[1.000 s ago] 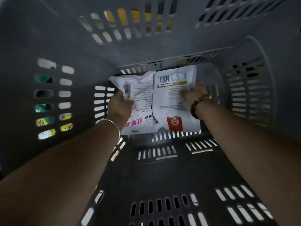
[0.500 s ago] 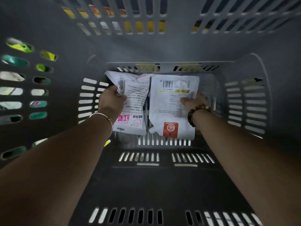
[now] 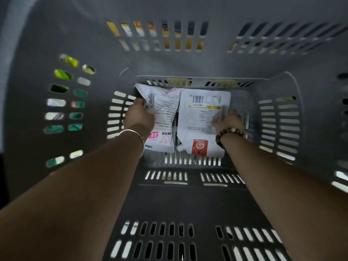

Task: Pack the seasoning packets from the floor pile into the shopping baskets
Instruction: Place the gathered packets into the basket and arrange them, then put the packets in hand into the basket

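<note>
Packets lay at the far end of the grey basket [image 3: 188, 200], and both of your arms reached down into it. Your left hand [image 3: 139, 117] had its grip clenched on the crumpled upper left part of the pink-lettered packet [image 3: 163, 117], a white pouch with black print and large pink characters near its near edge. A thin silver bangle [image 3: 135, 134] circled that wrist. Your right hand [image 3: 227, 122] rested on the right side of the red-badged packet [image 3: 199, 117], a white pouch with a barcode and a yellow stripe toward its far end and a red square badge at its near end. The fingers lay over the pouch's right edge, but you could not tell from this view whether they were closed on it or merely pressing it flat. A bracelet of brown beads [image 3: 229, 133] sat on that wrist. The two pouches lay side by side, touching or nearly so, on the slotted floor of the basket, against its far wall. The basket's sides were pierced with rows of slots, and through those on the left and at the top you could see blurred green, yellow and red shapes outside, too indistinct to name.
</note>
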